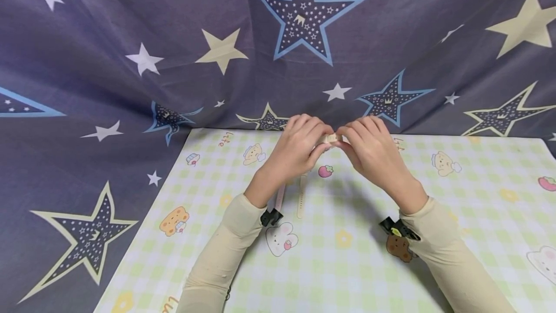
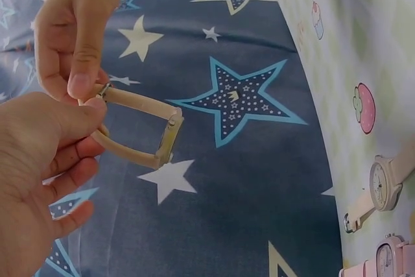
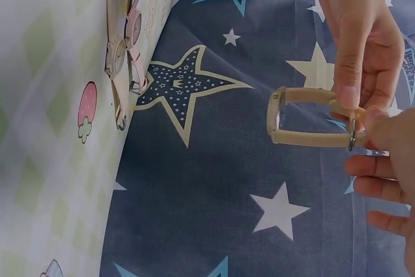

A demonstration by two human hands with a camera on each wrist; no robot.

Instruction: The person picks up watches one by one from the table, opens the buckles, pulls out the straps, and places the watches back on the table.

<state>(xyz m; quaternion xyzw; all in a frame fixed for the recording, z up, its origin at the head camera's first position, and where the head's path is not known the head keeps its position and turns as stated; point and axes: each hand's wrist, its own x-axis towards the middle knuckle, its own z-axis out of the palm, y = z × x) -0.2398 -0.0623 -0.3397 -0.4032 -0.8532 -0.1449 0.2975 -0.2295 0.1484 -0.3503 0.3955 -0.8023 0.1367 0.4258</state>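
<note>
Both hands are raised over the far edge of the mat and hold one beige watch (image 1: 332,138) between them. Its strap is bent into a loop (image 2: 139,128) with the case at the far end (image 3: 277,113). My left hand (image 1: 320,143) pinches the strap ends near the metal buckle (image 3: 351,135), thumb on top (image 2: 91,111). My right hand (image 1: 347,142) pinches the same spot from the other side, with its fingertips (image 2: 81,85) on the buckle end.
A checked green mat (image 1: 347,264) with cartoon prints covers the table. Two more watches lie on it beneath my left wrist, one beige (image 2: 382,186) and one pink (image 2: 389,259). Dark star-print cloth (image 1: 130,62) hangs behind and drapes to the left.
</note>
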